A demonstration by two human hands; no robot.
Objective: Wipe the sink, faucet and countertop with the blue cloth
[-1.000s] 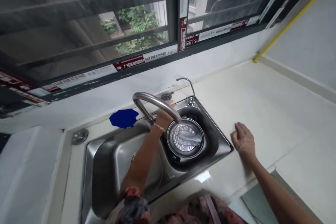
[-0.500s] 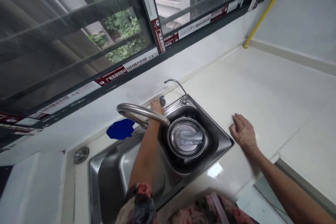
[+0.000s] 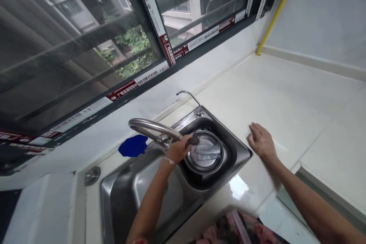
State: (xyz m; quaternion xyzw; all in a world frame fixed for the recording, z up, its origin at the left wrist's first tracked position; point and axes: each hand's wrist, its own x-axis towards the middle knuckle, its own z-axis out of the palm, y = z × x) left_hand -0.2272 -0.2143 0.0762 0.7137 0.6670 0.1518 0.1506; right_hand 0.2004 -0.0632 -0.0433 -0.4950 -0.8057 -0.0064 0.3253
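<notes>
My left hand (image 3: 178, 150) is over the steel sink (image 3: 243, 148), just below the tip of the big curved faucet (image 3: 148, 125). Its fingers are closed on a small dark round piece (image 3: 194, 140), which looks like a plug. Right beside it, in the small right basin, sits a round perforated metal strainer basket (image 3: 204, 152) with something crumpled and shiny inside. My right hand (image 3: 261, 143) lies flat on the pale countertop (image 3: 286, 99) just right of the sink, fingers stretched out, holding nothing.
A thin second tap (image 3: 190, 97) rises at the sink's back rim. The larger left basin (image 3: 128, 194) lies under my forearm. A blue patch (image 3: 133, 145) and a round metal cap (image 3: 92, 175) lie behind the sink. A window runs along the back; a white wall stands at the right.
My left hand reached to the sink's back rim, took the small dark round piece from there, and drew back with it to the faucet tip. My right hand stayed put.
</notes>
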